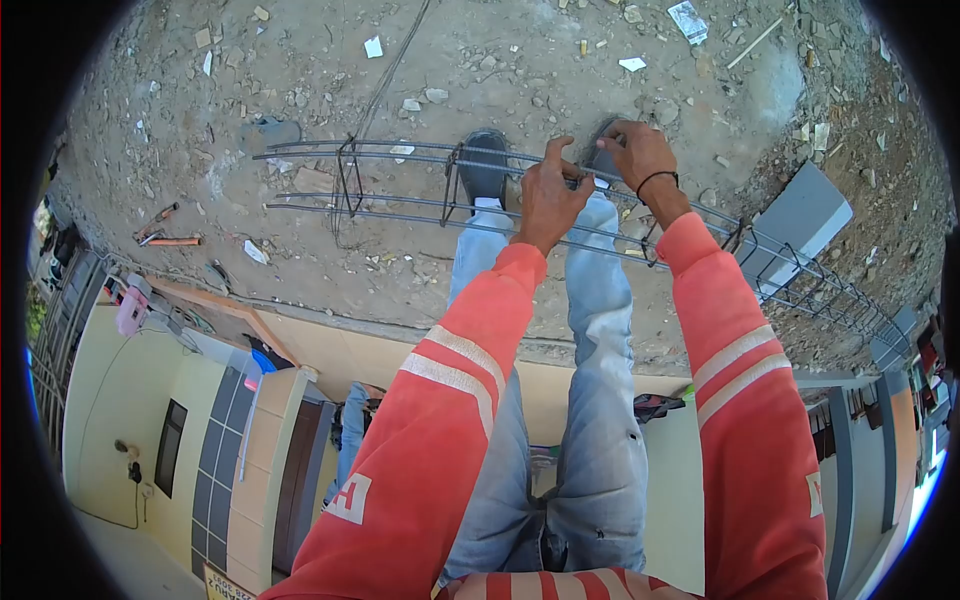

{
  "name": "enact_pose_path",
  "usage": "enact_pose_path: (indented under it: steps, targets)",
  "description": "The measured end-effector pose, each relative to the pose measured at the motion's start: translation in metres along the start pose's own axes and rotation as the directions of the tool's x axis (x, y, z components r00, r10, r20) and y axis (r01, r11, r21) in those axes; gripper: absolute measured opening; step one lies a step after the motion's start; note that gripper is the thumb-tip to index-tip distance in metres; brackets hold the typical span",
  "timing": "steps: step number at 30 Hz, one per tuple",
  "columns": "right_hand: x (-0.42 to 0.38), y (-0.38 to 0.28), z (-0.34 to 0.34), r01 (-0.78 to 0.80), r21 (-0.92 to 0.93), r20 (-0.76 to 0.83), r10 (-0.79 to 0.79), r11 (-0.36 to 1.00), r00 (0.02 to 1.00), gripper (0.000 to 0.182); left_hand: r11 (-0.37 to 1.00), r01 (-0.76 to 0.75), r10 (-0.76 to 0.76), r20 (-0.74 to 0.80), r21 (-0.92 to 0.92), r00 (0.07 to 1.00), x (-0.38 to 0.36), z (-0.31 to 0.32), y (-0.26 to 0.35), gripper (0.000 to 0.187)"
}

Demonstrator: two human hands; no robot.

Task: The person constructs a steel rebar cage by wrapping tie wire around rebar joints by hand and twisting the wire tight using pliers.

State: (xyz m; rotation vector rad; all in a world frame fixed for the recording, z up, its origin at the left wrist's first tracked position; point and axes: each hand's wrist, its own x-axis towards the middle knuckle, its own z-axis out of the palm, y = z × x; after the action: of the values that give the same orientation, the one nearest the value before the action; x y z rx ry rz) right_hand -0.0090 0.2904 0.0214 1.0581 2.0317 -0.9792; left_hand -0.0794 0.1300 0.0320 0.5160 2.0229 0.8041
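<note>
A long rebar cage of thin steel bars and square stirrups stretches across the view, above the dirt and over my shoes. My left hand is at the middle of the cage, its fingers bent and closed by the upper bars. Close to its right, my right hand, with a dark band at the wrist, curls its fingers and thumb together over the same bars. Whatever lies between the fingertips of either hand is too small or hidden to make out. A stirrup crosses the bars toward the left end.
A grey block lies under the cage's right part, and another grey block is near its far right end. An orange-handled tool rests on the dirt at left. Stones and scraps litter the ground. A house wall appears below.
</note>
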Motion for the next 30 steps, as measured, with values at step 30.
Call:
enact_pose_path:
  steps: [30]
  targets:
    - [-0.144, 0.117, 0.013, -0.167, 0.448, -0.423, 0.372, 0.879, 0.826, 0.041, 0.999, -0.027, 0.025, 0.024, 0.046, 0.999, 0.005, 0.003, -0.003, 0.053]
